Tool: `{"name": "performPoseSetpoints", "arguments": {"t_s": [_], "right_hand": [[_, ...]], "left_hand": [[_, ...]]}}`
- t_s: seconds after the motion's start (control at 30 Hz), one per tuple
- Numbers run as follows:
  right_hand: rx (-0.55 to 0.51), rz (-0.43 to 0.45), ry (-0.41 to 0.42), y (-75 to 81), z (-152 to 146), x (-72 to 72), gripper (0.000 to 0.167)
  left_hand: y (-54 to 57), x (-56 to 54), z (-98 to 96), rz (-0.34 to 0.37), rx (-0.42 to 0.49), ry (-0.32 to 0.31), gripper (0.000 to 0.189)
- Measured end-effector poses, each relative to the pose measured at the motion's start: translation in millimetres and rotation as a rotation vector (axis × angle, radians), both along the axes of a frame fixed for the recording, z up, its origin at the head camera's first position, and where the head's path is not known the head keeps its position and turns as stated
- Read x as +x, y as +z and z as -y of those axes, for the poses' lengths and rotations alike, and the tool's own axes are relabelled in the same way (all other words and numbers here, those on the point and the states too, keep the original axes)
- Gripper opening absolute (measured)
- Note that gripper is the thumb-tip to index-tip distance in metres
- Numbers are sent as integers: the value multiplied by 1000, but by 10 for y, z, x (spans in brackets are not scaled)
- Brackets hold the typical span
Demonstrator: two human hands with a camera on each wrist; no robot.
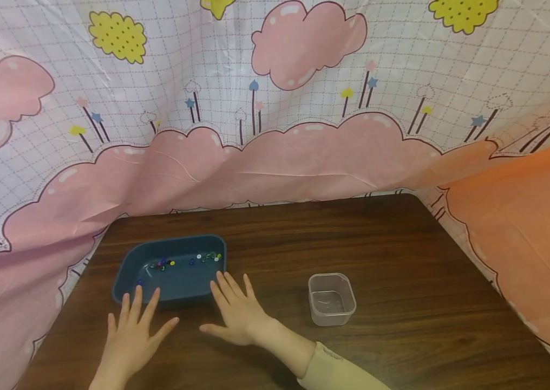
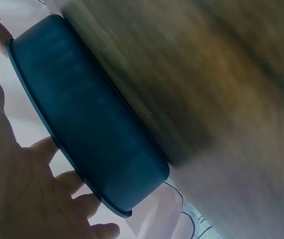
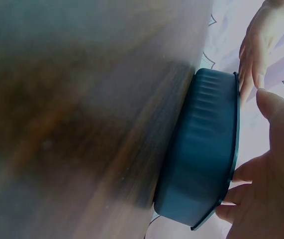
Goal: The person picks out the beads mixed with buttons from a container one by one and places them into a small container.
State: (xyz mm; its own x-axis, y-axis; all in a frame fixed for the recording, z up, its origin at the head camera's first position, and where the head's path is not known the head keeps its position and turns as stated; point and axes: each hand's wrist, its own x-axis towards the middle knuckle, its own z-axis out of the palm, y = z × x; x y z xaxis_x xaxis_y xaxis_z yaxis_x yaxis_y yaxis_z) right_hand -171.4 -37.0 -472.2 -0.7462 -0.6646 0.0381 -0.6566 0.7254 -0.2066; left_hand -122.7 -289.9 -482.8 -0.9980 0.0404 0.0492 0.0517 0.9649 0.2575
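Both hands spread wide, fingers fanned, nothing gripped. My left hand [image 1: 131, 338] is at the near rim of the blue tray [image 1: 182, 283], my right hand [image 1: 242, 317] by its near right corner; cannot tell if fingertips touch the rim. Judgement: reach in low and light, without pushing the wall, so the loose small pieces [image 1: 162, 263] stay put; a thumb-and-finger pinch should suit them best.

Pieces lie scattered on the tray floor: blue, green, yellow, white, shiny; too small to tell beads from buttons. Tray: smooth, plastic-looking, rounded corners, faint ripples on the outer wall. Right of my right hand, well apart from the tray, a translucent square box [image 1: 332, 318], rounded corners. Under all, a dark wood-grain table [image 1: 401, 244]. Beyond, creased printed cloth [image 1: 304, 168].
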Motion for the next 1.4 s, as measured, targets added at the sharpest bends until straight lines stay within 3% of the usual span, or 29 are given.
{"name": "performPoseSetpoints", "arguments": {"t_s": [0.8,1.4], "right_hand": [[-6,13,16,19,-259,184,89],[-28,16,27,40,-421,308,87]], "left_hand": [[15,196,-226,4,-4,-7,86],[-16,274,-327,23,-8,2,86]]}}
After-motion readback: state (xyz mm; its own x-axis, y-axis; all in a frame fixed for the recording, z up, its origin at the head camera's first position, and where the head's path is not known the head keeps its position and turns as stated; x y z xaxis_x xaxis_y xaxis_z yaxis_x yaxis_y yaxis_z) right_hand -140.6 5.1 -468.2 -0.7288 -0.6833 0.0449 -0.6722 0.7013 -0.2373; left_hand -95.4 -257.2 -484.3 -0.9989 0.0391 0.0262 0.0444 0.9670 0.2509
